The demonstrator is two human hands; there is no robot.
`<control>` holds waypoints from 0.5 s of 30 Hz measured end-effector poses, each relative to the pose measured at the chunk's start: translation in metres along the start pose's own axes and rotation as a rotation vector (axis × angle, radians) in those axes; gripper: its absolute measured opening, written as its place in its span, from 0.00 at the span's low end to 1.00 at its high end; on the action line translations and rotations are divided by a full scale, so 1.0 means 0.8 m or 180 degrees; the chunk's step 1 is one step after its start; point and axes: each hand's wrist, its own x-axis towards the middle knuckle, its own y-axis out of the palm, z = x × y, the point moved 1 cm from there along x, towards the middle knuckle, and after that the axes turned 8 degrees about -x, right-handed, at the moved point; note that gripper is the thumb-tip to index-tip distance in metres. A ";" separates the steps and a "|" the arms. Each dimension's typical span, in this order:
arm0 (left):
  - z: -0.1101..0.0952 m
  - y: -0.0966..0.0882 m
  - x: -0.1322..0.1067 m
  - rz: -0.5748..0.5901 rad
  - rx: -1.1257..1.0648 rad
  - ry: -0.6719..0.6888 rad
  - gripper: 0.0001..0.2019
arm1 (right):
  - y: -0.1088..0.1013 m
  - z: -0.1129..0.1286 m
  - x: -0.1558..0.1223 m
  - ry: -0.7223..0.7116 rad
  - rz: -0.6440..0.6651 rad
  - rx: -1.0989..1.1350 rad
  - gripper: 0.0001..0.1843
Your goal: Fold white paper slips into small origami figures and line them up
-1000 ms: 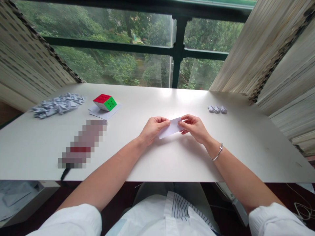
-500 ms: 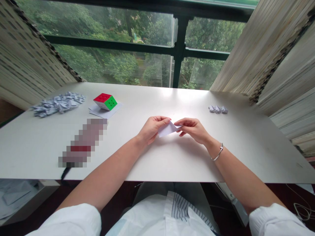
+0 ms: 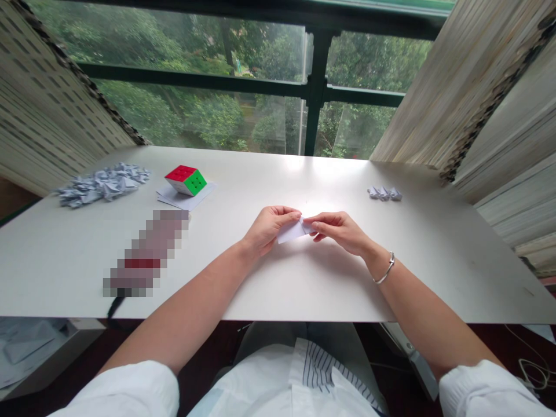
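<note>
A small piece of folded white paper (image 3: 292, 232) is held just above the middle of the white table. My left hand (image 3: 273, 227) pinches its upper left part between thumb and fingers. On the other side, my right hand (image 3: 333, 227) grips the right end, where a flap is bent over. Both hands are closed on the paper, and their fingertips are close together. The fingers cover part of the folds.
A pile of folded paper pieces (image 3: 104, 184) lies at the left. A Rubik's cube (image 3: 186, 179) rests on white paper sheets (image 3: 200, 200). Nearer stands a pixelated object (image 3: 147, 255) with a dark strap. Several joined paper pieces (image 3: 384, 193) are at the right on the table (image 3: 434, 260).
My right hand has shifted slightly left, towards my left hand, bringing the paper's right end over. My left hand has hardly moved.
</note>
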 end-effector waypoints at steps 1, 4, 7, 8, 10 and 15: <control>0.000 0.000 0.000 0.0014 0.0022 0.0004 0.17 | 0.000 -0.001 0.000 0.0017 -0.0018 0.0013 0.15; 0.001 0.002 -0.001 0.0054 0.0079 -0.0021 0.17 | 0.001 -0.005 0.003 0.0046 -0.0091 0.0124 0.16; 0.001 0.004 -0.002 0.0010 0.0183 -0.0019 0.17 | 0.002 -0.008 0.006 0.0103 -0.0161 0.0233 0.19; 0.002 0.005 -0.002 -0.0013 0.0232 -0.0002 0.17 | 0.003 -0.008 0.006 0.0136 -0.0172 0.0243 0.20; 0.002 0.005 -0.002 -0.0039 0.0321 0.0041 0.18 | 0.003 -0.008 0.007 0.0210 -0.0187 0.0227 0.21; 0.003 0.007 -0.002 -0.0051 0.0435 0.0035 0.18 | 0.005 -0.005 0.006 0.0376 -0.0243 0.0143 0.21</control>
